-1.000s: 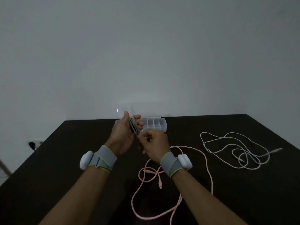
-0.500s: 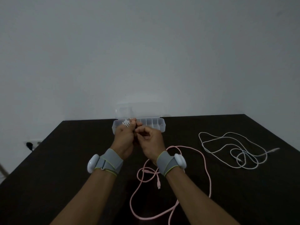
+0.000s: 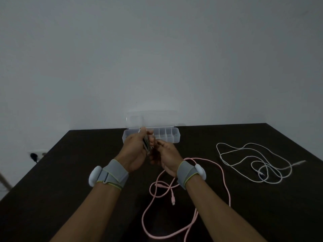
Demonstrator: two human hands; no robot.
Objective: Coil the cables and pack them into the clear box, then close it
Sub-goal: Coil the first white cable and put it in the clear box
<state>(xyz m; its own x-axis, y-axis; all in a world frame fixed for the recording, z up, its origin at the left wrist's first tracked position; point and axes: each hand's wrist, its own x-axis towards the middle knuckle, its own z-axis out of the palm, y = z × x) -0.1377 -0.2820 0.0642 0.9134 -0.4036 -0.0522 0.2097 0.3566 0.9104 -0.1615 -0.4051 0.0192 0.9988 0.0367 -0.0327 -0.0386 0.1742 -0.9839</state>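
Note:
My left hand (image 3: 135, 151) grips a tight coil of grey cable (image 3: 146, 144) in its palm, held just in front of the clear box (image 3: 173, 137). My right hand (image 3: 166, 157) is beside it, fingertips pinching at the coil's lower end. The clear box stands at the table's far edge with its lid (image 3: 152, 119) up against the wall and several small compartments visible on its right side. A pink cable (image 3: 225, 186) lies in loose loops under my right forearm. A white cable (image 3: 253, 161) lies tangled to the right.
The dark table (image 3: 70, 180) meets a pale wall behind the box. A wall socket with a black plug (image 3: 34, 156) sits low at the left, beyond the table's left edge. Both wrists wear grey bands with white pods.
Both hands dropped slightly back toward me from the box rim, and the coil turned edge-on in my left hand. The pink and white cables lie as before.

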